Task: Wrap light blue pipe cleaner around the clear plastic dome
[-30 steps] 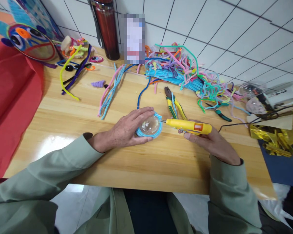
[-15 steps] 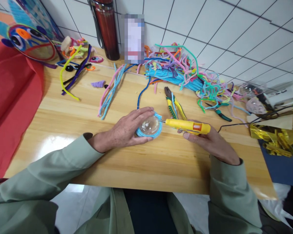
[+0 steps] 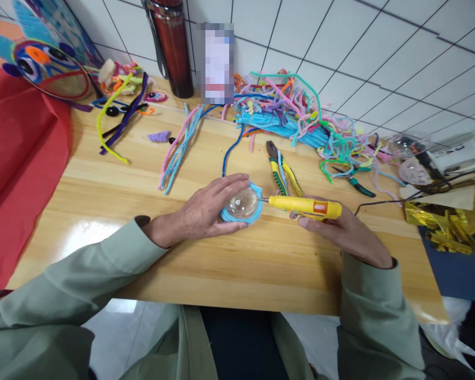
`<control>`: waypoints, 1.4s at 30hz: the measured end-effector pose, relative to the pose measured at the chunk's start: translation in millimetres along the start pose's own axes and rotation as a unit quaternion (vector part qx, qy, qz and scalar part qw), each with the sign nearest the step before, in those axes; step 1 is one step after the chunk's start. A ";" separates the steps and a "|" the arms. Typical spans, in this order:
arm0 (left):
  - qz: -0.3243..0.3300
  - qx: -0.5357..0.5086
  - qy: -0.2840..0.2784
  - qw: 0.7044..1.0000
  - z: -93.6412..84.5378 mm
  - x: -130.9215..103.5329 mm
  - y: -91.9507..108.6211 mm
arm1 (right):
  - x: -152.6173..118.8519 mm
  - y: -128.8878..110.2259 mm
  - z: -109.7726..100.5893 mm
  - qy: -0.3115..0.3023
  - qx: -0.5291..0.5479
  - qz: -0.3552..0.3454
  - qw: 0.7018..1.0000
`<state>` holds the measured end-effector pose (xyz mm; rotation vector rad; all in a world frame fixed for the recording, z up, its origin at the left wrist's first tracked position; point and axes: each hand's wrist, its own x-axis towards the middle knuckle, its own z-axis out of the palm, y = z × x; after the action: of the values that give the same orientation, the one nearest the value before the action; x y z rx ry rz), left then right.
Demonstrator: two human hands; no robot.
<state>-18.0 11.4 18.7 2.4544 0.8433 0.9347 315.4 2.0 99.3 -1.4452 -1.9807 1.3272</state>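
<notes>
My left hand [image 3: 203,210] is wrapped round the left side of a clear round dome [image 3: 242,203], fingers above and thumb below. Light blue pipe cleaner [image 3: 257,215] rings the dome's edge. In my right hand [image 3: 342,232] lies a yellow glue gun [image 3: 304,206], its metal tip pointing left at the ring's right side. Whether the tip touches the ring I cannot tell. Behind the glue gun, pliers with yellow and green handles [image 3: 288,174] rest on the wooden table [image 3: 229,274]. A dark blue pipe cleaner [image 3: 231,150] runs back from the dome.
Piled pipe cleaners [image 3: 285,124] lie along the tiled wall. A red-brown flask [image 3: 174,53] and a blurred upright phone [image 3: 217,66] stand at the back. Red cloth [image 3: 19,169] covers the left; gold foil [image 3: 451,232] and a cable [image 3: 383,201] are at right.
My right hand and the glue gun have shifted very slightly to the right. My left hand and the dome hold the same position.
</notes>
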 end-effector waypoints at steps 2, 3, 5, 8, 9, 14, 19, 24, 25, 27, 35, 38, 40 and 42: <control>0.005 0.006 -0.002 1.000 -0.1 -0.1 -0.2 | -0.1 -0.8 -0.8 -0.001 -0.003 0.001 1.000; 0.006 0.008 -0.003 1.000 0.0 -0.2 -0.3 | -0.4 -1.3 -0.8 0.001 -0.002 0.001 1.000; 0.004 0.010 -0.003 1.000 0.3 -0.3 -0.4 | -0.9 -2.1 0.4 0.010 0.003 -0.001 1.000; -0.003 0.004 -0.001 1.000 0.7 -0.3 -0.2 | -1.2 -0.9 3.5 0.029 0.013 -0.011 0.999; -0.004 0.001 0.000 1.000 0.6 -0.2 -0.1 | -1.1 0.0 4.3 0.031 0.014 -0.013 0.999; -0.002 0.003 -0.009 1.000 -0.5 -0.1 0.3 | -0.4 4.3 2.5 0.010 -0.003 -0.004 1.000; -0.010 0.003 -0.014 1.000 -0.8 -0.7 0.1 | -1.0 0.4 1.6 0.015 -0.007 -0.010 1.000; -0.011 0.003 -0.014 1.000 -1.0 -0.4 0.7 | 0.0 -1.7 5.2 0.028 0.003 -0.014 0.999; -0.010 0.004 -0.014 1.000 -1.1 -0.3 0.8 | 0.1 -1.1 5.1 0.024 0.002 -0.013 1.000; -0.008 0.007 -0.015 1.000 -1.2 -0.2 0.8 | 0.1 0.2 4.2 0.014 -0.002 -0.007 1.000; -0.004 0.014 -0.012 1.000 -1.4 0.3 0.8 | 1.4 -2.6 6.2 0.031 0.002 -0.019 0.999; -0.004 0.012 -0.015 1.000 -1.7 0.4 1.1 | 1.2 -2.0 5.7 0.015 0.003 -0.014 1.000; -0.006 0.008 -0.017 1.000 -1.6 0.1 1.0 | 0.4 -1.4 4.6 0.010 -0.002 -0.005 1.000; -0.010 0.001 -0.013 1.000 -1.0 -0.3 0.6 | -0.2 -1.5 4.2 0.018 -0.004 -0.002 1.000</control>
<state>-18.6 10.9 19.7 2.4493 0.8593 0.8941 311.6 -0.2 98.5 -1.4573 -1.9668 1.2851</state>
